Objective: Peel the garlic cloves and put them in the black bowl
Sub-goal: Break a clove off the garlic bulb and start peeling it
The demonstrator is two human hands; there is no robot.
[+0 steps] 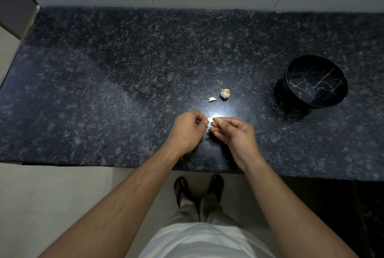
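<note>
- Near the desk (124, 83) edge, both hands meet: left hand (188, 131) and right hand (232, 132) pinch a small clove, mostly hidden.
- Just beyond lie a loose clove (213, 99) and a garlic bulb (225, 93).
- Far right stands the bowl (315, 81).

Left hand (188, 131), right hand (232, 133) curled (fingertips meeting)
</note>
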